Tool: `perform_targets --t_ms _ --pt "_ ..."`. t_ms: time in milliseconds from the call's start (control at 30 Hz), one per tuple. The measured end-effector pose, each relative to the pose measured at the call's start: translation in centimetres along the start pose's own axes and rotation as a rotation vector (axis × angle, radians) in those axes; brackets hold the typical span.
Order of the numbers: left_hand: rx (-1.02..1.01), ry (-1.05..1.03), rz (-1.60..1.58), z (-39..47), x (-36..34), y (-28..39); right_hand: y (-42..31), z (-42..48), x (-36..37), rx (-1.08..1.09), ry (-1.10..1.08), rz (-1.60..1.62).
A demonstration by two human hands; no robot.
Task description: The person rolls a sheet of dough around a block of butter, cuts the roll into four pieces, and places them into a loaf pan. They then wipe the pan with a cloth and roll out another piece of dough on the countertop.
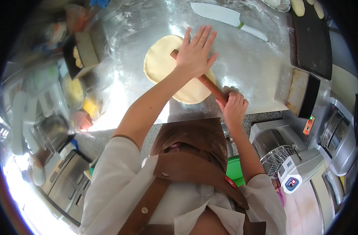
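Observation:
A flat oval sheet of pale dough (161, 63) lies on the steel worktop (123, 53). Across it, slantwise, rests a thin wooden rolling pin (212, 87). My left hand (195, 53) lies palm down over the pin's upper part, fingers spread and not wrapped around it. My right hand (233, 104) is closed around the near end of the pin, just off the dough's lower right edge. Beyond my left hand lies a large knife (220, 14) with a white handle, its blade pointing left. The dough beneath my left palm is hidden.
At the right stand a dark tray (312, 44) and an empty metal loaf tin (297, 91). Another tin (86, 53) holding dough pieces, a bowl with yellow contents (73, 89) and metal bowls (52, 129) are at the left. A dough mixer (299, 164) stands below the worktop's right edge.

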State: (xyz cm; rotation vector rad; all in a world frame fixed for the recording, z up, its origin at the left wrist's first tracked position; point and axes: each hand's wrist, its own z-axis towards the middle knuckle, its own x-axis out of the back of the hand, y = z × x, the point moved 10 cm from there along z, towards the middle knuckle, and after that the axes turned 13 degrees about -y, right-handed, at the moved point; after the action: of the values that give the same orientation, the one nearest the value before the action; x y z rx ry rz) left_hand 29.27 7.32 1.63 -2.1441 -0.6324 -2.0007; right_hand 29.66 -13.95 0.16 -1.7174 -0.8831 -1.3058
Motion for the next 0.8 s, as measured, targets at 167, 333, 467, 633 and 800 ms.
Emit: perform_targets --t_ms 167,333,467,633,800 --pt "0.053 0.163 0.127 6.7 1.3 1.1 4.1 4.3 1.9 -0.008 0.016 -0.032" --pt "-0.016 0.224 -0.195 5.4 2.7 -2.3 1.9 3.4 2.6 0.157 -0.008 0.02" --pt "-0.088 0.085 -0.182 -3.8 1.4 -4.3 -4.5 -1.1 -0.2 0.121 -0.04 0.073" --pt "-0.123 -0.191 -0.022 -12.6 -0.8 -5.8 -10.0 -4.3 -2.9 0.075 -0.148 0.074" --pt "-0.122 -0.212 -0.062 -16.0 -0.9 -7.1 -12.7 -4.5 -2.7 0.118 -0.11 0.132"
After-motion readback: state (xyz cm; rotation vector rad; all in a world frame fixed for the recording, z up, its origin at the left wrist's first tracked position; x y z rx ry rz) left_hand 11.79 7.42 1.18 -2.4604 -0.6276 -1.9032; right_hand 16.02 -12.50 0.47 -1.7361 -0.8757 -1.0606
